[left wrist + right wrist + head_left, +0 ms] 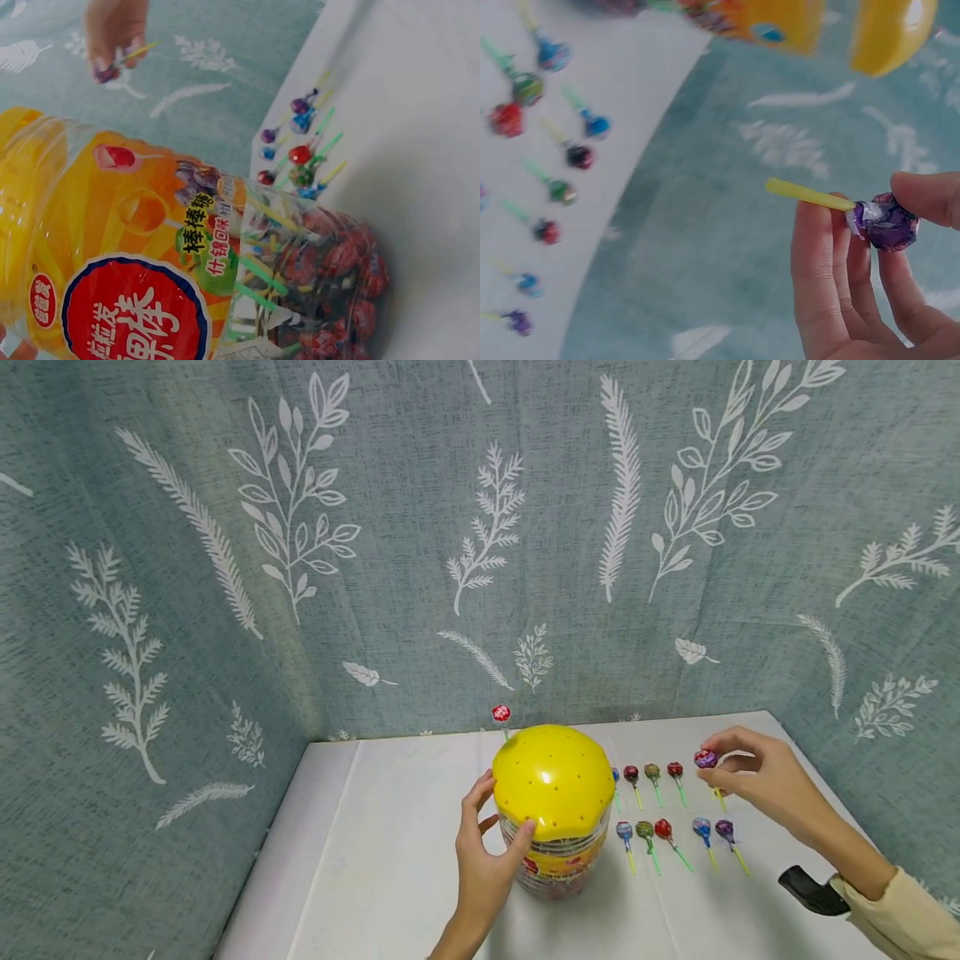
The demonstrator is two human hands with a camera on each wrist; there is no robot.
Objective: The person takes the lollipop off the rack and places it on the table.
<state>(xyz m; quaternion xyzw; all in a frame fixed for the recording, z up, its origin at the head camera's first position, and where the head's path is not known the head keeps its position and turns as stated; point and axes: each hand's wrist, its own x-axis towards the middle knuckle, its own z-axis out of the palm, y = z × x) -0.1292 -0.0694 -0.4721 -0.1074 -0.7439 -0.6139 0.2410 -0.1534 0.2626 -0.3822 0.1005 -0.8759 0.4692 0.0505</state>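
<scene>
A clear plastic jar of lollipops with a yellow domed lid stands on the table. My left hand grips its left side, the thumb against the lid's lower edge. Small holes dot the lid. To the jar's right, my right hand pinches a purple-wrapped lollipop by its head, above the table. Its yellow stick points toward the jar side. A red lollipop rises upright at the lid's far left; the lower end of its green stick is hidden.
Several wrapped lollipops lie in two rows right of the jar, among them a red one and a purple one. White cloth covers the table. A green leaf-patterned curtain surrounds the back and sides.
</scene>
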